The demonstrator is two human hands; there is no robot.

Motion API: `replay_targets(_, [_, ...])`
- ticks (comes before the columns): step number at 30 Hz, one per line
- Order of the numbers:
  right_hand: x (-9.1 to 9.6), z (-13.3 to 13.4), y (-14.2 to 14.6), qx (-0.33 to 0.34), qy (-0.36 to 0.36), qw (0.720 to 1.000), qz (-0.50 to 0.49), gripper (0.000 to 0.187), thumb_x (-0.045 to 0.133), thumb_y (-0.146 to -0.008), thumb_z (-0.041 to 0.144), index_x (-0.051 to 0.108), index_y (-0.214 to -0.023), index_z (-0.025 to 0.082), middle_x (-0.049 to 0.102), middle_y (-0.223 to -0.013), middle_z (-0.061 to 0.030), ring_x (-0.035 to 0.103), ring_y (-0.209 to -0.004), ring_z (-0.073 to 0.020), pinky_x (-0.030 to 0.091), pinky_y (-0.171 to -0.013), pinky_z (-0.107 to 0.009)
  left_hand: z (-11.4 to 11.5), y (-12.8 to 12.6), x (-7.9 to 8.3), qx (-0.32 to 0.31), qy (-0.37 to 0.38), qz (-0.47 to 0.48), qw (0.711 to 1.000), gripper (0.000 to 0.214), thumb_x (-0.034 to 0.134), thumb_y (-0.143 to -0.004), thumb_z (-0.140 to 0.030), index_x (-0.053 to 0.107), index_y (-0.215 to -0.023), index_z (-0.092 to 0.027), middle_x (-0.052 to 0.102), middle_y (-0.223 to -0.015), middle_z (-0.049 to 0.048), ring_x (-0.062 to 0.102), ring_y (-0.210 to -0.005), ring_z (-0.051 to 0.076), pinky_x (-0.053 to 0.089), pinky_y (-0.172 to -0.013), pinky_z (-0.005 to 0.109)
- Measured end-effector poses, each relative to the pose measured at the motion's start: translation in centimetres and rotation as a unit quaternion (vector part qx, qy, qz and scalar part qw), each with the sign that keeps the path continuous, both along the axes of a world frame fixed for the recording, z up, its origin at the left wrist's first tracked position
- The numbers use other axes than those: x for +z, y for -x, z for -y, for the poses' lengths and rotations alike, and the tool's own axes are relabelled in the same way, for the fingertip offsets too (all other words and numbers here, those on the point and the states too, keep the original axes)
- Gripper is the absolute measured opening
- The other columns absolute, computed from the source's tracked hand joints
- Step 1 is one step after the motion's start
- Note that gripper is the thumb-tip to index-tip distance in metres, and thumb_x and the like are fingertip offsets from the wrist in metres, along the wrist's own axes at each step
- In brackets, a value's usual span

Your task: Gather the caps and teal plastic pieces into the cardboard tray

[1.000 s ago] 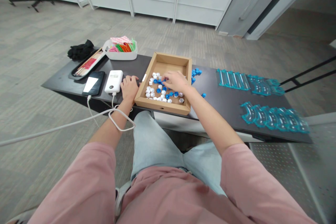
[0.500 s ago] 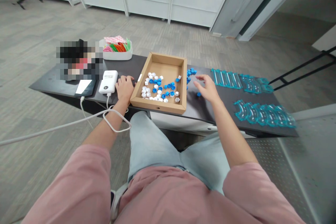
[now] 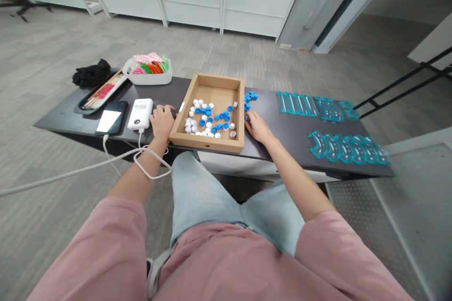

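Observation:
A shallow cardboard box [image 3: 208,142] stands on the dark tabletop, with small white caps [image 3: 189,125] and blue caps [image 3: 226,116] loose inside. My left hand [image 3: 162,121] lies on the table against the box's left side, fingers extended, holding nothing visible. At the box's right wall is my right hand [image 3: 257,126], thumb and fingers apart and pointing at the wall. Its fingertips are close to a group of blue caps [image 3: 250,97] lying outside the box; one small blue piece shows at the fingertips. The underside of this hand is hidden.
Clear teal-edged plastic pieces [image 3: 296,104] lie in rows on the right, with more curved ones [image 3: 348,149] nearer me. Left are a white power bank [image 3: 140,114], phone [image 3: 112,117], black tray [image 3: 85,106], white basket [image 3: 151,78] and black cloth [image 3: 91,74]. A white cable [image 3: 88,173] crosses my left arm.
My right hand has moved left and down to the box's right wall. The single blue cap that lay near it is now out of sight. My left hand stays beside the box.

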State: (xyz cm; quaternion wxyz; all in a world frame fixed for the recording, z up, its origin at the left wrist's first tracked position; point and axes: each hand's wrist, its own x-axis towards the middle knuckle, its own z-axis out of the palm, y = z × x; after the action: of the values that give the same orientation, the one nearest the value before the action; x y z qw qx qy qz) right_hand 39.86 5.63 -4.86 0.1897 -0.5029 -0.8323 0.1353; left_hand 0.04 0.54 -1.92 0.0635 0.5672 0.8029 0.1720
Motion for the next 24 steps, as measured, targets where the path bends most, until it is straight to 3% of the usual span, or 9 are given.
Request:
replay_targets(5, [0.3,-0.5,-0.2,-0.071,0.037,0.991,-0.109,0.021,0.06,-0.108,0.044,0.063,-0.118,0.026,0.076,-0.111,-0.0127,0.071,-0.1,-0.0309,0.06,-0.1,-0.048,0.0,-0.1,0.0,0.001,0.006,-0.019,1.0,0.049,0.042,-0.113,-0.029,0.067,-0.153,-0.018,0.063,-0.16,0.0224,0.053,-0.149,0.044,0.042,-0.123,0.058])
replay_targets(8, [1.5,-1.1,0.2,-0.108,0.027,0.967,-0.23,0.035,0.057,-0.111,0.063,0.06,-0.116,0.028,0.074,-0.107,-0.0085,0.069,-0.096,-0.0278,0.061,-0.096,-0.045,-0.2,-0.3,-0.1,0.008,0.013,-0.047,0.999,0.051,0.039,-0.113,-0.028,0.069,-0.153,-0.016,0.062,-0.16,0.0265,0.057,-0.15,0.044,0.045,-0.122,0.055])
replay_targets(11, [3.8,-1.7,2.3,-0.079,0.001,0.955,-0.285,0.05,0.052,-0.113,0.077,0.061,-0.121,0.029,0.072,-0.108,-0.007,0.069,-0.1,-0.0266,0.059,-0.095,-0.042,-0.3,-0.3,-0.1,0.009,0.014,-0.059,0.998,0.053,0.037,-0.113,-0.027,0.07,-0.154,-0.017,0.063,-0.16,0.0284,0.059,-0.149,0.044,0.047,-0.121,0.055])
replay_targets(14, [6.1,-2.2,6.2,0.003,0.0,0.968,-0.253,0.051,0.051,-0.116,0.076,0.064,-0.128,0.028,0.072,-0.11,-0.0068,0.068,-0.099,-0.0255,0.057,-0.093,-0.04,-0.3,-0.4,-0.1,0.009,0.012,-0.063,0.998,0.053,0.039,-0.112,-0.028,0.07,-0.153,-0.017,0.064,-0.159,0.0286,0.06,-0.149,0.044,0.047,-0.122,0.055])
replay_targets(18, [7.8,-2.6,10.8,0.123,-0.01,0.982,-0.141,0.035,0.059,-0.117,0.053,0.067,-0.13,0.022,0.074,-0.123,-0.0116,0.067,-0.102,-0.0259,0.055,-0.097,-0.041,-0.1,-0.4,0.1,0.013,0.01,-0.064,0.998,0.051,0.043,-0.11,-0.026,0.071,-0.152,-0.02,0.065,-0.159,0.0275,0.06,-0.149,0.044,0.048,-0.121,0.054])
replay_targets(21, [8.3,-2.5,11.5,0.151,-0.03,0.987,-0.053,0.026,0.062,-0.113,0.037,0.072,-0.13,0.019,0.074,-0.133,-0.0156,0.069,-0.112,-0.0289,0.053,-0.102,-0.042,-0.1,-0.5,0.2,0.013,0.011,-0.063,0.998,0.05,0.044,-0.11,-0.027,0.07,-0.152,-0.02,0.064,-0.159,0.0281,0.06,-0.148,0.044,0.048,-0.12,0.054])
replay_targets(24, [8.6,-1.8,10.2,0.157,-0.034,0.986,0.051,0.024,0.072,-0.109,0.039,0.079,-0.123,0.021,0.079,-0.128,-0.0147,0.072,-0.121,-0.0347,0.049,-0.103,-0.045,-0.1,-0.6,0.3,0.012,0.012,-0.062,0.998,0.049,0.045,-0.11,-0.029,0.07,-0.151,-0.02,0.064,-0.158,0.0282,0.06,-0.148,0.044,0.048,-0.12,0.054])
